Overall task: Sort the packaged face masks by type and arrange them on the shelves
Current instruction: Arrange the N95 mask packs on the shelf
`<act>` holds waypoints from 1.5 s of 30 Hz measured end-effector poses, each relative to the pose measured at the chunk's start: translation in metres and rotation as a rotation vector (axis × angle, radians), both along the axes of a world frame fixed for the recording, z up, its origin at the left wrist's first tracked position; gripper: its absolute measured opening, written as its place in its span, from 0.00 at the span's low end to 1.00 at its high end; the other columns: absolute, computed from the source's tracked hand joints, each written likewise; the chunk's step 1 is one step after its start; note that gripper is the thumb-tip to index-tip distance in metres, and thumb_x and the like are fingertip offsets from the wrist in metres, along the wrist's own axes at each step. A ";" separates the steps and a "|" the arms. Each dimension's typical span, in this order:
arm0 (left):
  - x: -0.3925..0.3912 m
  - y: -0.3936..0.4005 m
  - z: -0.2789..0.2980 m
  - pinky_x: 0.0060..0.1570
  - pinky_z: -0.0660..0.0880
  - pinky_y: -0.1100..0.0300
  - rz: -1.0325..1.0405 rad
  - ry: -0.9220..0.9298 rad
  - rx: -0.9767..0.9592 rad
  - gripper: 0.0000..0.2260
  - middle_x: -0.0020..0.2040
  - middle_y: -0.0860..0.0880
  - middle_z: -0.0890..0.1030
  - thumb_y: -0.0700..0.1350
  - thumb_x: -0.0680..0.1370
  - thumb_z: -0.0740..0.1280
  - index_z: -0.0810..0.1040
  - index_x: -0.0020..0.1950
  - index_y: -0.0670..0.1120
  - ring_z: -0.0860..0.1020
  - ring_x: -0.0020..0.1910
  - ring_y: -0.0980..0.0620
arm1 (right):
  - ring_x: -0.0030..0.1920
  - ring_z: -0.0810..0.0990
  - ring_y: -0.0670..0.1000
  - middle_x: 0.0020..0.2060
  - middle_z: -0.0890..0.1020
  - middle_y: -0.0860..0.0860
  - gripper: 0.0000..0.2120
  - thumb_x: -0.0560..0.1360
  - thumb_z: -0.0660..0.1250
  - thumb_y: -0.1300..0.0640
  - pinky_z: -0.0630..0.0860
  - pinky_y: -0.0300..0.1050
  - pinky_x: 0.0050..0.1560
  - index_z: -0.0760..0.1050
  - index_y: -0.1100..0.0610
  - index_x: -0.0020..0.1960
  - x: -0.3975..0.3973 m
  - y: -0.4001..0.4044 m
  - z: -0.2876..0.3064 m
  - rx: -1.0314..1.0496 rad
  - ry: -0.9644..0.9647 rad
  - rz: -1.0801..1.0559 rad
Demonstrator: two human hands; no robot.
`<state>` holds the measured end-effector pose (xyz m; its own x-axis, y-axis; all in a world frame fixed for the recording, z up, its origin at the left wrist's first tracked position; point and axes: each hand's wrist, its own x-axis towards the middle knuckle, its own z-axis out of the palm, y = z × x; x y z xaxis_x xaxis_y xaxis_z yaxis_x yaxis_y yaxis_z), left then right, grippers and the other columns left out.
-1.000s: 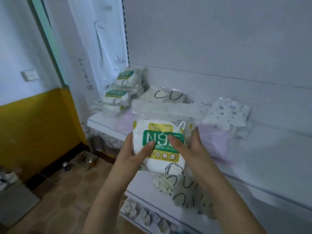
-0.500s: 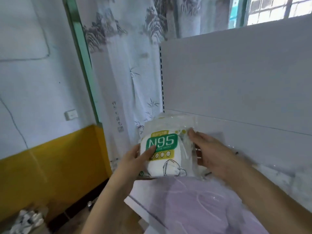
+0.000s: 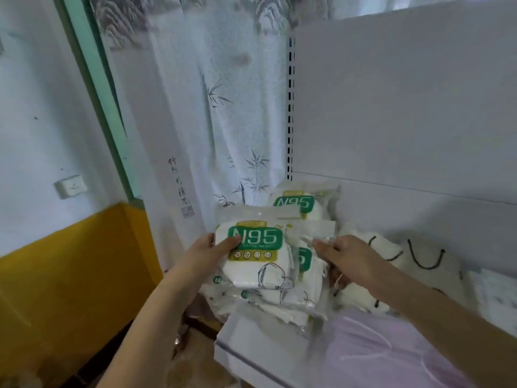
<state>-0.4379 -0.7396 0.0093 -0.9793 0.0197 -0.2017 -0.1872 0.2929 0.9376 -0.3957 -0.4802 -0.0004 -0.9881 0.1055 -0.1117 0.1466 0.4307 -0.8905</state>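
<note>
Head view. N95 pack [image 3: 257, 256], a glossy clear pouch with a green label, held upright with the lettering level and the long axis vertical, over the stacked N95 packs [image 3: 296, 204] at the shelf [image 3: 251, 357] corner. Left hand [image 3: 208, 257] grips its left edge, thumb on the label. Right hand [image 3: 349, 257] pinches crinkled film at its right edge. Soft white masks with black loops [image 3: 405, 256] lie alongside.

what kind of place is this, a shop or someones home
Probably a small shop or stockroom: a white slotted retail shelf stocked with N95 mask packs, though the printed curtain suggests a converted room.
</note>
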 end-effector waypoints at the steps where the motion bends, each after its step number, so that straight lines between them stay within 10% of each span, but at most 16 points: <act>1: -0.008 -0.008 0.002 0.55 0.80 0.46 0.013 0.022 0.039 0.09 0.51 0.46 0.86 0.55 0.76 0.72 0.75 0.49 0.53 0.85 0.50 0.44 | 0.23 0.79 0.49 0.24 0.80 0.52 0.23 0.79 0.64 0.43 0.73 0.38 0.24 0.78 0.64 0.41 0.002 -0.004 0.003 0.074 0.022 -0.012; 5: -0.044 -0.027 0.016 0.57 0.79 0.38 0.103 0.150 0.318 0.30 0.53 0.45 0.86 0.56 0.68 0.78 0.75 0.65 0.46 0.85 0.50 0.42 | 0.19 0.76 0.45 0.20 0.79 0.49 0.19 0.78 0.66 0.44 0.74 0.37 0.24 0.73 0.58 0.36 0.005 -0.018 -0.001 0.273 0.059 -0.151; 11: -0.111 0.035 0.037 0.50 0.82 0.47 -0.108 0.094 0.502 0.23 0.55 0.39 0.84 0.48 0.75 0.75 0.75 0.63 0.37 0.84 0.51 0.41 | 0.53 0.78 0.53 0.59 0.75 0.50 0.27 0.78 0.57 0.37 0.75 0.48 0.47 0.65 0.53 0.70 0.018 -0.027 0.007 0.800 0.358 -0.569; 14: -0.135 0.084 0.029 0.49 0.80 0.53 -0.235 0.097 0.209 0.30 0.60 0.44 0.80 0.56 0.72 0.75 0.72 0.65 0.38 0.81 0.54 0.45 | 0.63 0.73 0.53 0.67 0.71 0.49 0.32 0.77 0.49 0.31 0.72 0.51 0.60 0.65 0.48 0.73 0.032 -0.054 0.000 0.868 0.530 -0.423; 17: -0.144 0.112 0.015 0.68 0.70 0.49 -0.278 0.067 -0.281 0.44 0.72 0.38 0.68 0.69 0.70 0.69 0.64 0.75 0.41 0.70 0.69 0.39 | 0.76 0.58 0.55 0.78 0.58 0.46 0.41 0.70 0.35 0.24 0.56 0.55 0.75 0.54 0.39 0.78 0.029 -0.073 -0.026 0.958 0.208 -0.097; 21: -0.145 0.122 0.024 0.73 0.64 0.46 -0.395 0.062 -0.241 0.45 0.79 0.37 0.57 0.59 0.77 0.70 0.45 0.82 0.47 0.62 0.76 0.37 | 0.68 0.70 0.54 0.73 0.67 0.47 0.33 0.75 0.46 0.28 0.69 0.52 0.67 0.59 0.40 0.76 0.007 -0.071 -0.042 0.714 0.092 -0.215; 28: -0.143 0.118 0.039 0.68 0.70 0.40 -0.484 0.113 -0.296 0.36 0.80 0.40 0.59 0.58 0.82 0.62 0.48 0.83 0.46 0.64 0.75 0.36 | 0.54 0.79 0.53 0.56 0.81 0.47 0.27 0.75 0.53 0.31 0.76 0.51 0.53 0.79 0.46 0.59 0.009 -0.089 -0.032 1.056 0.436 -0.370; 35: -0.130 0.101 0.037 0.76 0.57 0.43 -0.468 0.329 -0.427 0.39 0.81 0.36 0.51 0.65 0.79 0.62 0.49 0.83 0.50 0.54 0.79 0.35 | 0.64 0.74 0.54 0.65 0.77 0.49 0.43 0.73 0.35 0.27 0.69 0.52 0.63 0.76 0.50 0.65 0.021 -0.076 -0.018 0.949 0.444 -0.421; 45: 0.035 0.129 0.076 0.65 0.67 0.61 -0.618 0.899 -0.042 0.25 0.70 0.49 0.73 0.54 0.80 0.66 0.66 0.76 0.52 0.72 0.68 0.52 | 0.74 0.64 0.48 0.74 0.67 0.49 0.31 0.80 0.49 0.34 0.61 0.52 0.75 0.64 0.51 0.76 0.092 0.013 0.076 0.677 0.662 -0.633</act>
<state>-0.4027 -0.6109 0.0857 -0.5921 0.5691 0.5706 0.7520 0.1357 0.6450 -0.3040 -0.4671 0.0760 -0.5797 0.4462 0.6818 0.0963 0.8684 -0.4865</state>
